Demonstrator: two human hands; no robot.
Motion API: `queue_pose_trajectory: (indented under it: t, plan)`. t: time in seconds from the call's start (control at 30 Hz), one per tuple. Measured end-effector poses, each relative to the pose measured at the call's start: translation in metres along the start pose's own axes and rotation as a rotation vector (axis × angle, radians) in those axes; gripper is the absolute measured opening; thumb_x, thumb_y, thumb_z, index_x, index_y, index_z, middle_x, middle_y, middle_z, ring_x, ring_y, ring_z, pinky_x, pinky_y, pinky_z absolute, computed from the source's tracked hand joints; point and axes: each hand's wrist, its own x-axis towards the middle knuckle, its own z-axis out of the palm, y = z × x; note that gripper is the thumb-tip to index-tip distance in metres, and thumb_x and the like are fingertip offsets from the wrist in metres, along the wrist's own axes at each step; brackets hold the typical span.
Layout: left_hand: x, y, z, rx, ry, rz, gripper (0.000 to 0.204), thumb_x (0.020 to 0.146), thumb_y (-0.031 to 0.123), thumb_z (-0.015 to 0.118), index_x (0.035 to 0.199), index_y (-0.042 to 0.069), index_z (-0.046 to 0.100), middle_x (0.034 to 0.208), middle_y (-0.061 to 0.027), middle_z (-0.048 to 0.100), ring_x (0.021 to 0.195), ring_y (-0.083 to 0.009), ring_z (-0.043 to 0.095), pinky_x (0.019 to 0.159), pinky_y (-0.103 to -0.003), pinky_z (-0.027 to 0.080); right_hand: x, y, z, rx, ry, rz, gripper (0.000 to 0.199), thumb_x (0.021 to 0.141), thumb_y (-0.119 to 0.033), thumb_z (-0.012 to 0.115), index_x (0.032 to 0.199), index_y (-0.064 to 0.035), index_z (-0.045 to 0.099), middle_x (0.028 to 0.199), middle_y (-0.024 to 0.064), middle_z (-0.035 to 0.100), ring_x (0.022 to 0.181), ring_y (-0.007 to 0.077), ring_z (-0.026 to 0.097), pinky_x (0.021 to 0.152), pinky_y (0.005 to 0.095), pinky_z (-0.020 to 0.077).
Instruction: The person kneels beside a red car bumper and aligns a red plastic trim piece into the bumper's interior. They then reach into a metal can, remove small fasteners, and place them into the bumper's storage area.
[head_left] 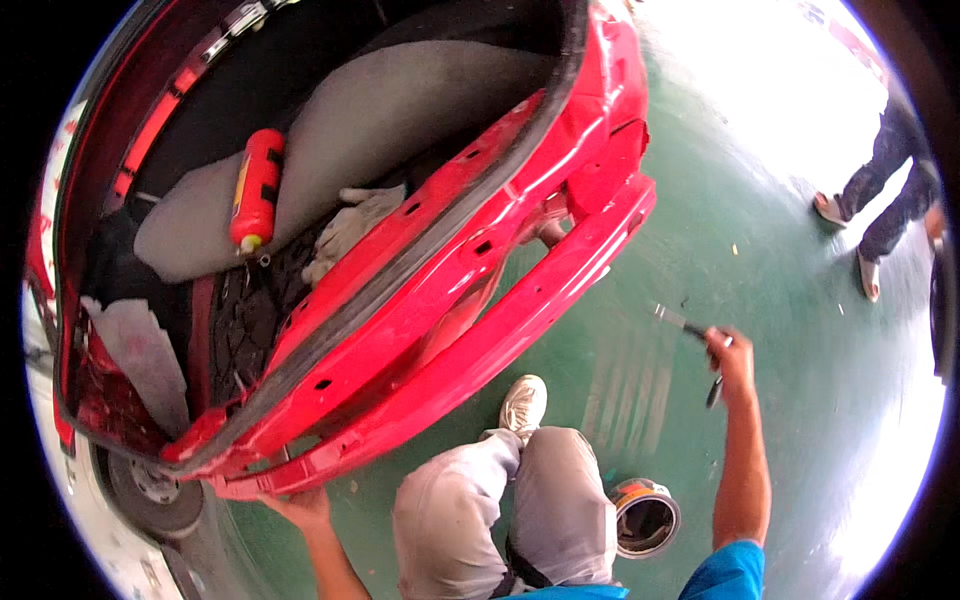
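At the lower left, my left hand point(303, 508) takes hold of the underside of a red bumper beam point(420, 415), its fingertips partly hidden behind the metal. The beam runs across the end of a red car body point(500, 225) with its boot open. Off to the right, away from the car and above the floor, my right hand point(732, 355) is closed around a slim tool point(680, 321) with a silvery tip and black parts. One black end sticks out below my fingers; the tool's exact kind is unclear.
Inside the boot lie a red fire extinguisher point(258, 190), a pale glove point(355, 225) and grey trim panels point(400, 100). An open tin point(646, 518) stands on the green floor point(740, 250) beside my leg. Another person's legs point(890, 185) are at the far right. A wheel point(150, 490) shows lower left.
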Motion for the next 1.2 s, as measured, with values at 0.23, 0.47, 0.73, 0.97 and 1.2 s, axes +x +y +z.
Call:
queue_pose_trajectory:
  t: [0.23, 0.47, 0.73, 0.97, 1.2]
  plan:
    - [-0.004, 0.022, -0.018, 0.004, 0.187, -0.047, 0.108, 0.081, 0.082, 0.061, 0.161, 0.018, 0.030, 0.162, -0.0069, 0.039, 0.149, -0.0308, 0.036, 0.122, -0.057, 0.028, -0.043, 0.193, 0.098, 0.088, -0.508, 0.611, 0.027, 0.096, -0.026, 0.071, 0.084, -0.0026, 0.066, 0.067, 0.0055, 0.060, 0.051, 0.0168, 0.054, 0.046, 0.0339, 0.0425]
    - [-0.014, 0.049, -0.027, 0.162, 0.205, -0.293, 0.120, 0.078, 0.090, 0.056, 0.162, 0.010, 0.023, 0.161, -0.0162, 0.037, 0.147, -0.0362, 0.036, 0.122, -0.063, 0.022, -0.086, 0.110, 0.185, -0.552, -0.480, -0.263, 0.049, 0.082, -0.021, 0.079, 0.122, 0.0049, 0.068, 0.106, 0.0196, 0.075, 0.095, 0.0280, 0.073, 0.086, 0.0366, 0.0573]
    - [-0.009, 0.064, -0.045, 0.279, 0.205, -0.470, 0.119, 0.079, 0.092, 0.049, 0.159, 0.006, 0.029, 0.160, -0.0187, 0.037, 0.148, -0.0366, 0.035, 0.122, -0.062, 0.023, -0.274, -0.065, 0.353, 0.222, -1.420, 0.130, 0.088, 0.088, -0.026, 0.083, 0.150, 0.0124, 0.035, 0.131, 0.0190, 0.064, 0.113, 0.0238, 0.064, 0.095, 0.0385, 0.0536]
    - [-0.005, 0.052, -0.044, 0.297, 0.195, -0.423, 0.101, 0.089, 0.086, 0.045, 0.154, 0.009, 0.040, 0.148, -0.0161, 0.053, 0.140, -0.0338, 0.045, 0.118, -0.055, 0.029, -0.408, -0.077, 0.469, 0.633, -1.260, 0.391, 0.056, 0.095, -0.029, 0.075, 0.142, -0.0157, 0.049, 0.139, 0.0027, 0.056, 0.125, 0.0223, 0.055, 0.102, 0.0479, 0.0476]
    - [-0.003, 0.097, -0.066, 0.421, 0.037, -0.665, 0.083, 0.097, 0.077, 0.041, 0.146, 0.010, 0.049, 0.136, -0.0163, 0.061, 0.126, -0.0318, 0.058, 0.107, -0.052, 0.042, -0.457, -0.065, 0.507, 0.831, -0.952, 0.308, 0.067, 0.096, -0.046, 0.071, 0.149, -0.0161, 0.044, 0.146, 0.0049, 0.055, 0.135, 0.0272, 0.051, 0.110, 0.0518, 0.0413]
